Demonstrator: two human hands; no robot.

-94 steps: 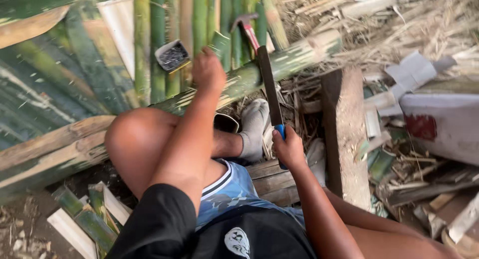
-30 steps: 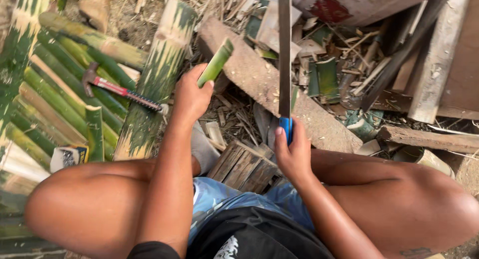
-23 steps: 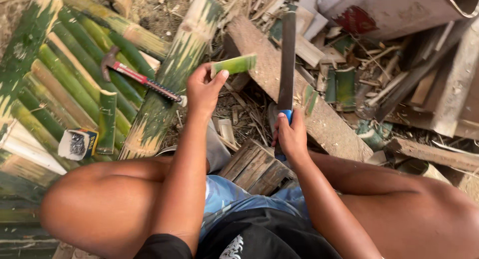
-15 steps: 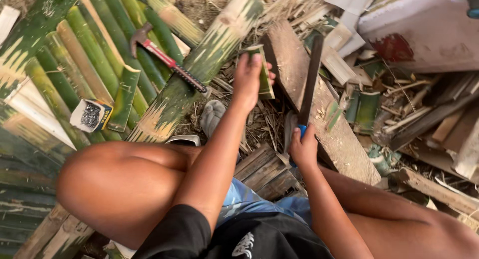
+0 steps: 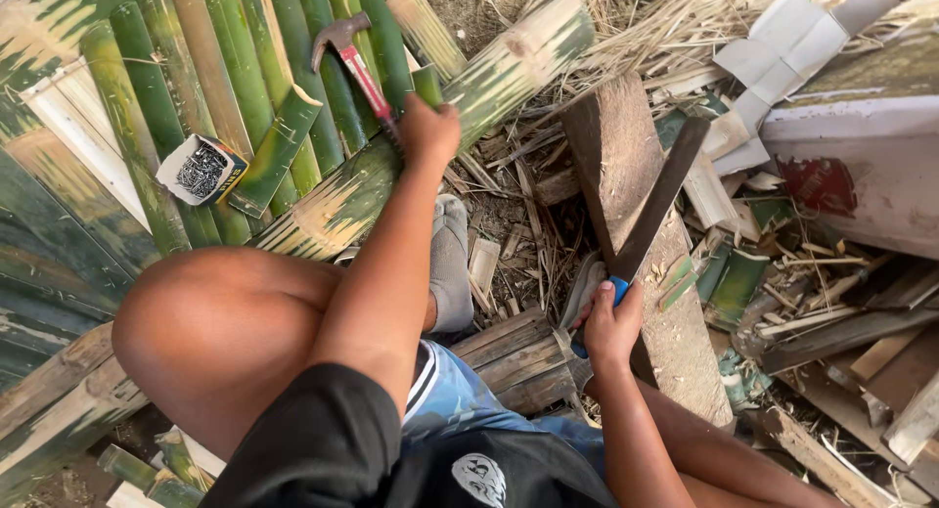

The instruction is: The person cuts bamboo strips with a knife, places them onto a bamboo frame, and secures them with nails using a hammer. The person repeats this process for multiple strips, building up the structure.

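Since half a second ago our left hand [image 5: 428,132] has swung away from the short green bamboo piece it was holding by the plank and now reaches over to the claw hammer [image 5: 354,63], fingers closed around the lower end of its red handle; the hammer lies on the split green bamboo slats [image 5: 210,88], its steel head pointing away from us. Our right hand [image 5: 608,324] grips the blue handle of the long dark machete [image 5: 657,203], whose blade rests flat along the weathered wooden plank [image 5: 641,264] just right of the hammer. Judging by the pictures, we have set the cutting aside for the moment: offcuts and dry shavings lie around the plank, many slats are laid side by side left of the hammer, and we cannot see any nail driven yet, so fastening looks like the part not yet done. Left of the hammer, on the slats, a small open cardboard box [image 5: 201,169] lies tilted toward us, full of dark nails [image 5: 203,168]. Well to the right of the hammer, a large white container [image 5: 861,166] shows only its wall; we cannot tell what is inside.
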